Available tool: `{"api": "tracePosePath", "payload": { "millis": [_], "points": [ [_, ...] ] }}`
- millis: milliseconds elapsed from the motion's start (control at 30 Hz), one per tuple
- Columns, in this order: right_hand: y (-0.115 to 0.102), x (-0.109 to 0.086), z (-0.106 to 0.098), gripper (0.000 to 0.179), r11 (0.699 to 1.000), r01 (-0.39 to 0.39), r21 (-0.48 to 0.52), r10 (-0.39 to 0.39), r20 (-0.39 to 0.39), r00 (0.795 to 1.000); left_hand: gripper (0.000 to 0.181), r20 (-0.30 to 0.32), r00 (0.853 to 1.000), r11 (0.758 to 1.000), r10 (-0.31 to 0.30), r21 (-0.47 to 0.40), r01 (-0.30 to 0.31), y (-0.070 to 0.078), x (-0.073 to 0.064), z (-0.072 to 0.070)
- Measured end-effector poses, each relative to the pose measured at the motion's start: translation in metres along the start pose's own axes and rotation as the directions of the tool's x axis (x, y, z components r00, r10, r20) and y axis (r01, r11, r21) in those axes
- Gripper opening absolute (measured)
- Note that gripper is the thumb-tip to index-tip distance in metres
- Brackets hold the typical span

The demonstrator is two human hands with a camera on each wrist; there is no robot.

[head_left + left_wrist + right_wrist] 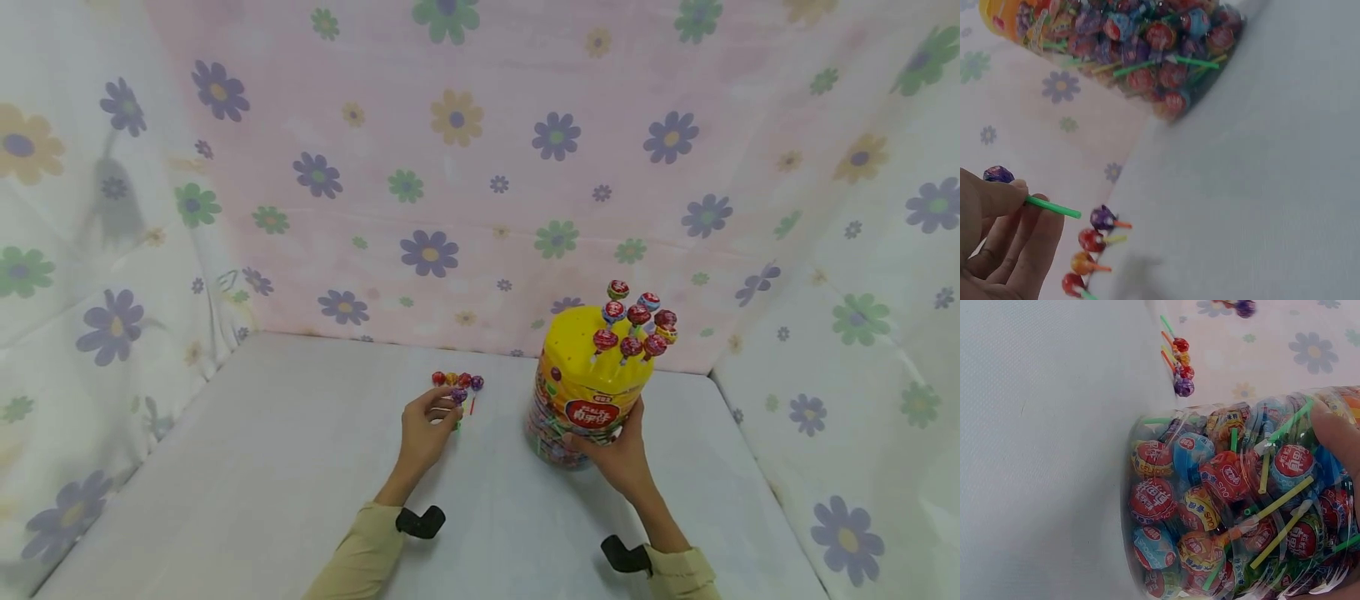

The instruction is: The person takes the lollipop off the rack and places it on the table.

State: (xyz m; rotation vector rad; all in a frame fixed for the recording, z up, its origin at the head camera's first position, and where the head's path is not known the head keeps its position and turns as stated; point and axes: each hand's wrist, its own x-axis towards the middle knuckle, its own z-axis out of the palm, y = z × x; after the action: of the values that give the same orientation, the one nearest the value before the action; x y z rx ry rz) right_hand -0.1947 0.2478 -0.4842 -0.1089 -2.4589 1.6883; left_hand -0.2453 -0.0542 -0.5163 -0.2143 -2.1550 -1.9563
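Note:
Between thumb and fingers, my left hand [424,427] pinches a purple-wrapped lollipop [999,174], its green stick [1054,207] pointing out past the fingertips. Beyond that hand a short row of lollipops [452,379] lies on the table: red, orange, red and purple heads side by side. My right hand [621,450] grips the lower front of a big clear jar [1235,506] packed with wrapped lollipops. The jar tilts, and its yellow lid [573,337] has several lollipops [637,315] standing upright by their sticks on the right half.
A white-covered table [262,467] spreads under everything. Flower-printed cloth [450,183] hangs behind it and along both sides. Black wrist straps [422,522] sit at the cuffs of the light sleeves.

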Motion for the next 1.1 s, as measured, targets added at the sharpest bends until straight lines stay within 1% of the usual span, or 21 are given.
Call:
{"api": "tracePosePath", "payload": {
  "millis": [200, 300, 367, 567, 600, 933, 1100],
  "points": [
    [0.0, -0.002, -0.001, 0.113, 0.999, 0.032, -0.016, -0.032, -0.016, 0.999, 0.031, -0.043, 0.998, 0.994, -0.052, 0.092, 0.056, -0.012, 0.004, -0.014],
    [0.001, -0.002, -0.001, 0.113, 0.999, 0.042, -0.009, -0.042, -0.019, 0.999, 0.03, -0.072, 0.995, 0.99, -0.067, 0.121, 0.076, -0.016, 0.009, -0.021],
    [0.001, -0.002, -0.001, 0.114, 0.999, 0.034, -0.005, -0.034, -0.016, 0.999, 0.03, -0.09, 0.993, 0.987, -0.076, 0.136, 0.088, -0.018, 0.012, -0.025],
    [-0.035, -0.016, -0.002, 0.109, 1.0, -0.01, 0.011, 0.01, 0.005, 1.0, 0.031, -0.13, 0.989, 0.979, -0.071, 0.179, 0.094, -0.027, 0.023, -0.034],
    [-0.041, -0.018, -0.002, 0.108, 1.0, -0.007, 0.015, 0.007, 0.006, 1.0, 0.03, -0.133, 0.989, 0.978, -0.066, 0.189, 0.091, -0.028, 0.025, -0.035],
    [-0.042, -0.019, -0.003, 0.108, 1.0, 0.007, 0.008, -0.007, 0.011, 1.0, 0.027, -0.142, 0.988, 0.947, -0.056, 0.305, 0.097, -0.042, 0.049, -0.042],
    [-0.041, -0.018, -0.003, 0.106, 1.0, 0.001, 0.007, -0.001, 0.015, 1.0, 0.027, -0.133, 0.988, 0.928, -0.082, 0.351, 0.124, -0.044, 0.059, -0.043]
  ]
}}
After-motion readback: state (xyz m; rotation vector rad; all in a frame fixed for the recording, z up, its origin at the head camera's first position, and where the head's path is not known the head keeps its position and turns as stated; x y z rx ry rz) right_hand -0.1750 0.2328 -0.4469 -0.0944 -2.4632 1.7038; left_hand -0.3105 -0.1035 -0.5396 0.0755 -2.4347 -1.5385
